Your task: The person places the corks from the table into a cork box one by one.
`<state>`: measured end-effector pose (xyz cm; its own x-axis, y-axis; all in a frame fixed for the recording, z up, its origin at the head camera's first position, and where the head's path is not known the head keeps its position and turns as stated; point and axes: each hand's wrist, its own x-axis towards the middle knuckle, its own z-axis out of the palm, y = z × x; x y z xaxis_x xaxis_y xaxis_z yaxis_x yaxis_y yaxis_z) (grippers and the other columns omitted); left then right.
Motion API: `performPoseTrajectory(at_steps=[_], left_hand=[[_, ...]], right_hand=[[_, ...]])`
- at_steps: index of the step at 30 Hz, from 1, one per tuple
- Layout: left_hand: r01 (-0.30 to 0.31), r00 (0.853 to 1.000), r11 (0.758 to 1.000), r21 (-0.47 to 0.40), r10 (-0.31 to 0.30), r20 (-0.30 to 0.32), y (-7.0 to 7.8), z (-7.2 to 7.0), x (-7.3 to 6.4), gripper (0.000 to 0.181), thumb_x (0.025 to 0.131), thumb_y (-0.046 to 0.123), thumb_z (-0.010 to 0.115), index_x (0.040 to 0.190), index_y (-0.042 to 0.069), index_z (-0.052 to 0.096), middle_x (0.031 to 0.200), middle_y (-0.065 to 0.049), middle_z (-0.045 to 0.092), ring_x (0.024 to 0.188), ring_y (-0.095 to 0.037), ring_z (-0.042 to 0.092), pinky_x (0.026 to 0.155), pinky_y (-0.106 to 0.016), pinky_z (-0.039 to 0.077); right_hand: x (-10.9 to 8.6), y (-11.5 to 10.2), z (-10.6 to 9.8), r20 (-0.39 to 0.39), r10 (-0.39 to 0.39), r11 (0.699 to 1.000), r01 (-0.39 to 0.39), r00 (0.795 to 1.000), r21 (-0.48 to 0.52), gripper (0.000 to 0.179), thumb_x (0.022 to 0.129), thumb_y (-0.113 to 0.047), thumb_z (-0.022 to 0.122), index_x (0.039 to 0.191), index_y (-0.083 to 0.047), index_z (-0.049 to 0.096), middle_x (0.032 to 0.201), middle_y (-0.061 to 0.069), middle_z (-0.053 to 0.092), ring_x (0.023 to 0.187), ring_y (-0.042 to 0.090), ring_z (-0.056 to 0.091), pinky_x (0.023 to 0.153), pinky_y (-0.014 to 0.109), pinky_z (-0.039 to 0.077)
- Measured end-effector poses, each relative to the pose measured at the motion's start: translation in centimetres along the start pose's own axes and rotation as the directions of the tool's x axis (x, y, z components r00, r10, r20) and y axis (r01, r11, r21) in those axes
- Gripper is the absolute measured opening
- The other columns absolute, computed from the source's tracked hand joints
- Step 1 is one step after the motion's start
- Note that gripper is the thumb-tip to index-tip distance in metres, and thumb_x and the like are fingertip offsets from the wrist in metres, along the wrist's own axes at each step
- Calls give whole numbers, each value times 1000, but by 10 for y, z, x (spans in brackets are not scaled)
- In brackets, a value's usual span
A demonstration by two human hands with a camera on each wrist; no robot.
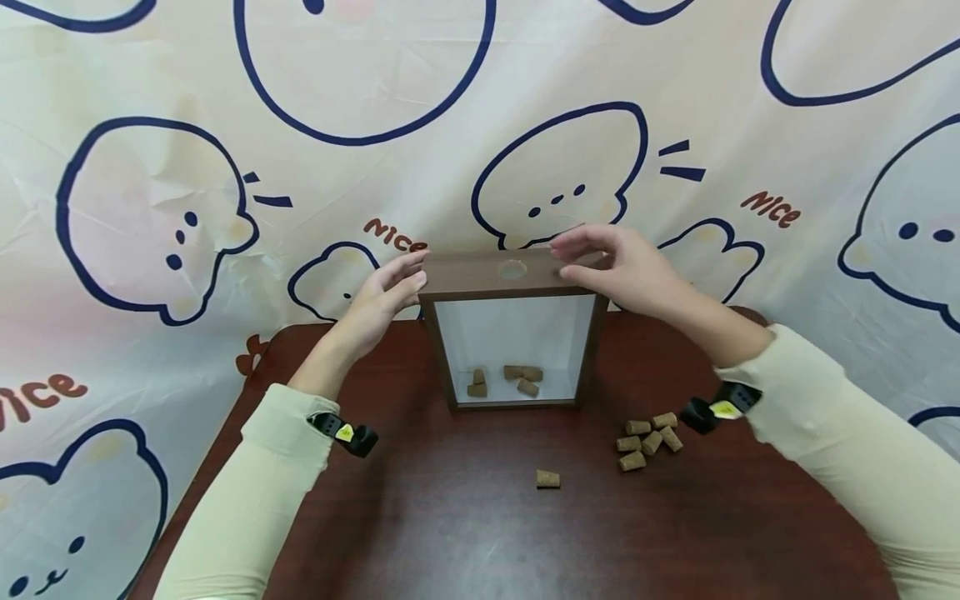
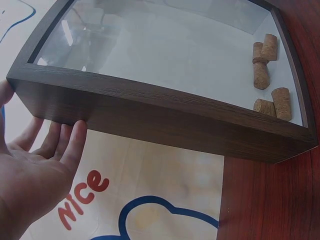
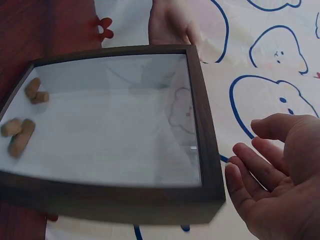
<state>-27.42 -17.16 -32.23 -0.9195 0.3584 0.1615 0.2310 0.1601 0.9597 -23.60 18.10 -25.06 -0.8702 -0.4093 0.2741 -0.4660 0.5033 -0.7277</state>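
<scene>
From where I'm standing, the brown wood-grain display box (image 1: pixel 468 273) is upright on the dark red tabletop (image 1: pixel 442 517), straight ahead of the person at twelve o'clock. Its clear front panel (image 1: pixel 517 333) faces the person, and a round hole (image 1: pixel 512 268) sits in its top. Five cork stoppers (image 1: pixel 528 388) lie on its floor behind the panel.

The left hand (image 1: pixel 377 300) is at the box's ten o'clock corner, its relaxed fingertips touching the side without any clench I can see. The right hand (image 1: pixel 621 267) is at two o'clock, fingers spread and loosely bent, holding nothing; the right wrist view shows it just beside the box, apart from it. Toward the box's four o'clock there's a small cluster of corks (image 1: pixel 652 442), and a lone cork (image 1: pixel 547 480) lies nearer five.

I'd judge the box stiff and fairly light, its smooth sides a little slippery to dry fingers. The clear panel looks like the fragile part, easily smudged or cracked, so I'd take hold of the two wooden sides, at nine and three o'clock, with flat palms. The corks should be very light, slightly springy and grippy, best pinched around the middle; tilted, the box would probably let them roll.
</scene>
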Motion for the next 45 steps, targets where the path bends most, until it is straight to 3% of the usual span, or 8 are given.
performPoseTrajectory(at_steps=[6, 11, 15, 21, 25, 31, 38, 45], left_hand=[[-2, 1000, 1000, -6, 2, 0, 0, -1, 0, 57, 107, 29, 51, 158, 10, 36, 159, -11, 35, 144, -27, 37, 118, -49, 32], [-6, 1000, 1000, -17, 6, -2, 0, -2, 0, 57, 107, 27, 51, 158, 9, 35, 159, -11, 35, 144, -27, 37, 118, -49, 32], [0, 1000, 1000, -13, 0, 0, 0, -1, 0, 57, 107, 28, 52, 158, 10, 36, 160, -11, 35, 144, -27, 37, 117, -49, 33], [7, 1000, 1000, 0, -7, -3, 1, -2, -1, 56, 107, 28, 51, 158, 10, 36, 160, -10, 35, 145, -27, 36, 117, -49, 33], [4, 1000, 1000, -1, -4, -3, 1, -2, -1, 56, 107, 27, 51, 158, 10, 36, 160, -10, 35, 144, -27, 37, 117, -49, 33], [-2, 1000, 1000, 5, 2, 6, 1, -1, -1, 57, 107, 28, 52, 158, 10, 35, 161, -9, 35, 144, -27, 37, 118, -49, 33], [-6, 1000, 1000, 7, 6, 6, 1, -1, 0, 57, 107, 28, 52, 158, 9, 35, 161, -9, 35, 144, -27, 37, 117, -50, 33], [-1, 1000, 1000, 8, 1, 3, 1, 0, -1, 57, 107, 29, 52, 158, 10, 36, 161, -8, 35, 145, -26, 36, 117, -49, 33]], right_hand=[[-46, 18, -23, -36, 7, 997, -10, 999, -76, 34, 100, -16, 67, 133, -11, 67, 126, 7, 69, 110, 12, 62, 83, 17, 52], [-79, 44, -35, -57, 6, 997, -10, 998, -70, 33, 98, -9, 69, 131, -8, 68, 125, 8, 70, 106, 3, 63, 83, 14, 52], [-104, 64, -39, -65, 33, 998, -37, 997, -58, 33, 96, -7, 70, 130, -8, 69, 121, 0, 71, 106, 0, 64, 85, 12, 51], [-135, 96, -40, -85, 77, 993, -84, 993, -79, 35, 95, -8, 73, 128, -15, 70, 121, 1, 72, 105, 1, 64, 81, 13, 51], [-154, 121, -37, -75, 95, 993, -100, 993, -60, 36, 96, -8, 71, 131, -12, 68, 123, -2, 71, 108, 0, 63, 80, 14, 52], [-177, 154, -34, -82, 188, 980, -192, 979, -46, 35, 97, -15, 70, 132, -11, 67, 124, -1, 71, 111, -4, 61, 79, 15, 53], [-193, 201, -28, -61, 213, 976, -215, 975, -21, 39, 99, -16, 68, 136, -5, 63, 127, -5, 69, 112, -4, 60, 80, 15, 53], [-198, 238, -10, -46, 254, 967, -253, 966, 18, 45, 99, -19, 69, 137, 2, 60, 129, 14, 68, 108, -7, 61, 81, 16, 54]])
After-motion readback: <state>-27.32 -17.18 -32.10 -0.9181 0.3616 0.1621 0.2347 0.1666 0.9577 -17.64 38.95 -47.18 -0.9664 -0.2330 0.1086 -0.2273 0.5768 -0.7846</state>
